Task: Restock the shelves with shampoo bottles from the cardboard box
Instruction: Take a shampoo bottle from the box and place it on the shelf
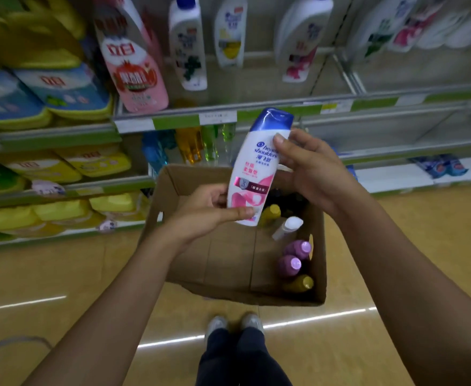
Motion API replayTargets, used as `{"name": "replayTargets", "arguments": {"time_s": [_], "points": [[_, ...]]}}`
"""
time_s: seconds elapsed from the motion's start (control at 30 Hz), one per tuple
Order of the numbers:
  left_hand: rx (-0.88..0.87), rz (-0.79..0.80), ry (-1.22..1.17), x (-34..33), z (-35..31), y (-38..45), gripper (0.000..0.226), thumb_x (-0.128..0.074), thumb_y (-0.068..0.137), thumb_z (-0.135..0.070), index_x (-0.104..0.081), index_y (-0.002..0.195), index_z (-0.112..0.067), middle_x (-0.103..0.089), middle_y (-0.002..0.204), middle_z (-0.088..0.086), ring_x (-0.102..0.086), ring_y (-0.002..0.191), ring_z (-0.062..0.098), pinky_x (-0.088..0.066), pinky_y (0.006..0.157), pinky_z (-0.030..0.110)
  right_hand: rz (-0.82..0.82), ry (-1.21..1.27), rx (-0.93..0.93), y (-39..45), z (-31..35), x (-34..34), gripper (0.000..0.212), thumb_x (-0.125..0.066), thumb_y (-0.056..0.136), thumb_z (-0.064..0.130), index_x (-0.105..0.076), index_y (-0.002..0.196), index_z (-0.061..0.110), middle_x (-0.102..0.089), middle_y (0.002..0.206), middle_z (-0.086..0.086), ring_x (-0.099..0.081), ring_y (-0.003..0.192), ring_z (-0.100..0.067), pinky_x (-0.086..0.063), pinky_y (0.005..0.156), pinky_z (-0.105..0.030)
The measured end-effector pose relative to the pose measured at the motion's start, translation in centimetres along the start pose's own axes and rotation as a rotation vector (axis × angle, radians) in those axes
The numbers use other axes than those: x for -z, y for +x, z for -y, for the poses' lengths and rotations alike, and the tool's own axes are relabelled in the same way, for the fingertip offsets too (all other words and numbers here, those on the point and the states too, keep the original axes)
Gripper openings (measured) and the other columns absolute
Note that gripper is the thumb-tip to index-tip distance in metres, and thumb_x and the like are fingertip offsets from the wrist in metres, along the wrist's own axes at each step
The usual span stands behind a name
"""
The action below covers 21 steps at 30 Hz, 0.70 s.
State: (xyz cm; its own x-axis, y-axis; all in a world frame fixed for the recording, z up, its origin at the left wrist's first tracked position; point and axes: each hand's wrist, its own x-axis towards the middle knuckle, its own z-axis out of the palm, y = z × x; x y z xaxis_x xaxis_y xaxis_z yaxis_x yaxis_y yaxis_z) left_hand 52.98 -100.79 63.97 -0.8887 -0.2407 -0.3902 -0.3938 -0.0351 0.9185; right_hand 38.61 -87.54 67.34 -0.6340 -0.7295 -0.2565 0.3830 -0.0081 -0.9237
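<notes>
Tan floor [396, 260] carries cardboard box [228, 274]; shelf [256, 107] carries white bottles [188, 45] (upright).

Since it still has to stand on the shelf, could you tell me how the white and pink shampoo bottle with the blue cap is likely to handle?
The shampoo bottle looks like rigid, glossy plastic, so probably stiff but a bit slippery; the left hand grips its base and the right hand its neck. Tall and narrow, it may tip if nudged on the shelf.

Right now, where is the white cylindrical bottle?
In the head view, the white cylindrical bottle lies inside the cardboard box, right side, between a yellow-capped bottle and two purple-capped bottles.
</notes>
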Motion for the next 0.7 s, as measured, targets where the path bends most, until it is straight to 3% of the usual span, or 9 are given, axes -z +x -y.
{"name": "replayTargets", "arguments": {"time_s": [0.1, 0.2, 0.3, 0.37, 0.47, 0.6, 0.7], "points": [[-0.114, -0.063, -0.033, 0.9, -3.3, -1.2, 0.038, -0.076, 0.067, -0.026, -0.066, 0.104, -0.021, -0.073, 0.099, -0.005, -0.068, 0.094, 0.01, -0.055, 0.08, 0.023, 0.072, 0.095, 0.046, 0.8, 2.5, -1.4, 0.027, -0.057, 0.091, 0.02, -0.062, 0.115, 0.007, -0.067, 0.105, -0.009, -0.064, 0.098, -0.021, -0.051, 0.093, -0.039], [-0.126, -0.051, -0.114, 1.8, -6.1, -2.2, 0.037, -0.075, 0.069, -0.03, -0.06, 0.099, -0.015, -0.071, 0.106, 0.003, -0.067, 0.1, 0.02, -0.054, 0.084, 0.035, 0.131, 0.224, 0.065, 1.8, 4.7, -3.1, 0.032, -0.055, 0.088, 0.024, -0.06, 0.116, 0.008, -0.065, 0.104, -0.009, -0.061, 0.093, -0.02, -0.05, 0.091, -0.038], [-0.184, -0.092, -0.053, 2.6, -8.8, -2.8, 0.054, -0.085, 0.059, -0.035, -0.054, 0.098, -0.013, -0.071, 0.104, 0.003, -0.068, 0.098, 0.022, -0.053, 0.088, 0.044, 0.16, 0.277, 0.109, 2.4, 7.0, -5.2, 0.038, -0.051, 0.09, 0.023, -0.054, 0.123, 0.004, -0.05, 0.124, -0.02, -0.054, 0.1, -0.023, -0.048, 0.092, -0.037], [-0.229, -0.158, -0.029, 3.2, -10.4, -3.2, 0.06, -0.084, 0.049, -0.043, -0.053, 0.095, -0.017, -0.071, 0.103, 0.001, -0.068, 0.096, 0.021, -0.054, 0.087, 0.044, 0.19, 0.294, 0.132, 2.6, 8.7, -6.5, 0.042, -0.052, 0.089, 0.024, -0.051, 0.125, 0.003, -0.048, 0.128, -0.021, -0.051, 0.105, -0.026, -0.041, 0.102, -0.042], [-0.282, -0.198, -0.011, 4.3, -12.3, -3.8, 0.057, -0.088, 0.056, -0.038, -0.052, 0.095, -0.019, -0.07, 0.104, 0.002, -0.068, 0.095, 0.019, -0.055, 0.085, 0.041, 0.225, 0.287, 0.172, 2.7, 11.0, -7.8, 0.039, -0.051, 0.088, 0.023, -0.055, 0.122, 0.005, -0.054, 0.129, -0.018, -0.047, 0.117, -0.029, -0.036, 0.108, -0.046], [-0.318, -0.172, -0.056, 5.3, -14.2, -4.7, 0.046, -0.077, 0.07, -0.025, -0.052, 0.105, -0.011, -0.07, 0.108, 0.006, -0.069, 0.096, 0.022, -0.055, 0.085, 0.038, 0.21, 0.23, 0.228, 2.3, 13.5, -9.6, 0.027, -0.05, 0.091, 0.021, -0.059, 0.112, 0.007, -0.06, 0.115, -0.016, -0.057, 0.101, -0.025, -0.049, 0.091, -0.038], [-0.318, -0.131, -0.108, 6.1, -15.3, -5.4, 0.031, -0.066, 0.083, -0.018, -0.059, 0.114, -0.017, -0.071, 0.107, 0.003, -0.068, 0.1, 0.021, -0.051, 0.093, 0.04, 0.132, 0.16, 0.291, 2.0, 14.9, -10.8, 0.014, -0.055, 0.091, 0.017, -0.062, 0.102, 0.011, -0.068, 0.094, -0.005, -0.063, 0.084, -0.016, -0.051, 0.08, -0.035]]}}
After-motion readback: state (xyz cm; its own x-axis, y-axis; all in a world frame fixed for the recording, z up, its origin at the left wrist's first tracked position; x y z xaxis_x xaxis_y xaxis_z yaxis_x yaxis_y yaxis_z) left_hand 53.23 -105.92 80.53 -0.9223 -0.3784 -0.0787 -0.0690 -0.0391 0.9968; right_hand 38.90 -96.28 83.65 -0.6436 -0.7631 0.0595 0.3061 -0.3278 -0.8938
